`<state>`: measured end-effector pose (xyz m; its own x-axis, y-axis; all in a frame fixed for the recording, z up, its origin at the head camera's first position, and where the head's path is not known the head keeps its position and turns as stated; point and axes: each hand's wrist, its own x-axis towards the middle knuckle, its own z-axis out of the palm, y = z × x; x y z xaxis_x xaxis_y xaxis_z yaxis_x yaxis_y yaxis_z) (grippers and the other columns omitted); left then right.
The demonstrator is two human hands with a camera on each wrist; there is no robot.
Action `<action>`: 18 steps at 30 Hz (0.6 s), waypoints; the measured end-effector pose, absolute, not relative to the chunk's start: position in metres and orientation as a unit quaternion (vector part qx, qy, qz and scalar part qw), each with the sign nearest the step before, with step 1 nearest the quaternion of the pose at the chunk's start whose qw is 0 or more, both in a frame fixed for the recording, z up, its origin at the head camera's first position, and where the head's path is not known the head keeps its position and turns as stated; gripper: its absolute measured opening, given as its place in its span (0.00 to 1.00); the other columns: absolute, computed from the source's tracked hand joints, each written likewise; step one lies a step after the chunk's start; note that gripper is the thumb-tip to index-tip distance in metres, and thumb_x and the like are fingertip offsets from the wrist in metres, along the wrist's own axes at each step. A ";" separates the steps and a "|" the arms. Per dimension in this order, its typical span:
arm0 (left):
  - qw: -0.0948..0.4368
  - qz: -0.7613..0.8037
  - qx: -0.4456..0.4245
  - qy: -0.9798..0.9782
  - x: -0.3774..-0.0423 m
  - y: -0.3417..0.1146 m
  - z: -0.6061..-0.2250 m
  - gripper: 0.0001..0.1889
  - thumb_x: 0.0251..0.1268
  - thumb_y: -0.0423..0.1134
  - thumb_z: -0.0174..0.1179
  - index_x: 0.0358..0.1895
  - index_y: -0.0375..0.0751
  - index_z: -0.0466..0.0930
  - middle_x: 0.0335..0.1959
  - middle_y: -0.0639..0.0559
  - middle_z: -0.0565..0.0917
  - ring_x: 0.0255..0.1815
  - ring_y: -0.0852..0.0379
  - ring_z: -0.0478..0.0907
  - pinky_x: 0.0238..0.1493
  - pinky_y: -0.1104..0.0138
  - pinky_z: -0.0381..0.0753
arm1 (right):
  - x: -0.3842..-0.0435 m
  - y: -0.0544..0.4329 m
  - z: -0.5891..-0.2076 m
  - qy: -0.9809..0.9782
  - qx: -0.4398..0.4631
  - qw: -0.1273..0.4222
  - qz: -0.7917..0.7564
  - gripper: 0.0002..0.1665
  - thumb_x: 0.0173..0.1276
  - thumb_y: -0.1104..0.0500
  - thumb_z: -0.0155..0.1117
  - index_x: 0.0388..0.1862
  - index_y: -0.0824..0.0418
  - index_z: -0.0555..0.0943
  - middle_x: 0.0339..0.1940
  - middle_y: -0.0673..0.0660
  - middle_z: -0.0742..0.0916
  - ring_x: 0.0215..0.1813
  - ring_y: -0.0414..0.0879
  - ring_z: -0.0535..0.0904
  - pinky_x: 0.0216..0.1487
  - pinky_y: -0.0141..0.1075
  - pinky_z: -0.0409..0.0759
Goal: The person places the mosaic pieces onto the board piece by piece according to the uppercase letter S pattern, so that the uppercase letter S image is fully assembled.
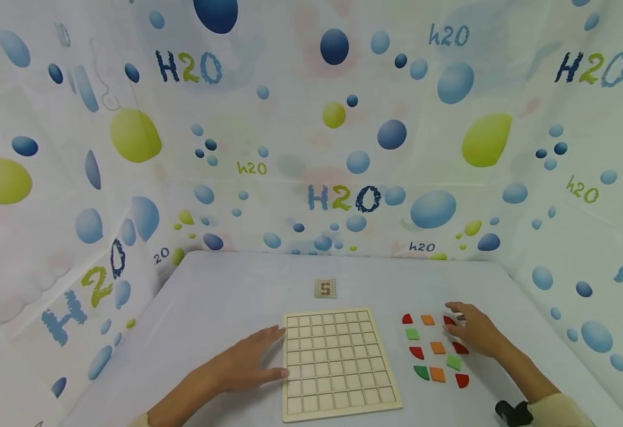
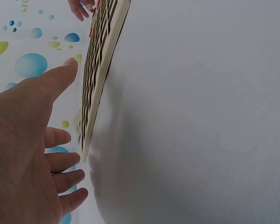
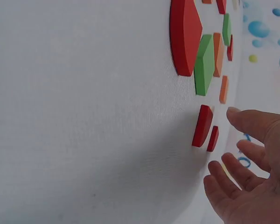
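Observation:
A pale wooden grid board point(image 1: 338, 365) with bare square cells lies in the middle of the table. My left hand point(image 1: 250, 360) is at its left edge, fingers and thumb spread, the tips right at the rim. To the board's right are several flat pieces: orange squares point(image 1: 437, 348), light green squares point(image 1: 412, 334), red quarter-rounds point(image 1: 416, 353) and a dark green quarter-round point(image 1: 421, 372). Over the right column of these pieces hovers my right hand point(image 1: 477, 331), thumb and fingers apart with nothing between them. In the right wrist view a red piece point(image 3: 203, 126) lies below the thumb.
Behind the board lies a small card point(image 1: 325, 289) with a brown figure on a grid. A white cloth covers the table point(image 1: 226, 290). Printed curtains point(image 1: 290, 130) stand at the back and both sides. A black object point(image 1: 513, 413) shows at the right wrist.

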<state>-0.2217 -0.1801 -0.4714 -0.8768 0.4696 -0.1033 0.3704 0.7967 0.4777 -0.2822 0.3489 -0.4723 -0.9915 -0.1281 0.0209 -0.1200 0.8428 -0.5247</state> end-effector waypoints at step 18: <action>0.116 0.213 0.238 0.941 -0.222 -0.178 -0.476 0.53 0.64 0.74 0.63 0.83 0.41 0.62 0.84 0.39 0.61 0.84 0.36 0.58 0.79 0.37 0.61 | -0.300 0.363 -0.484 0.950 -0.064 0.050 -0.303 0.28 0.73 0.60 0.70 0.67 0.72 0.77 0.63 0.75 0.81 0.64 0.70 0.77 0.65 0.62 0.81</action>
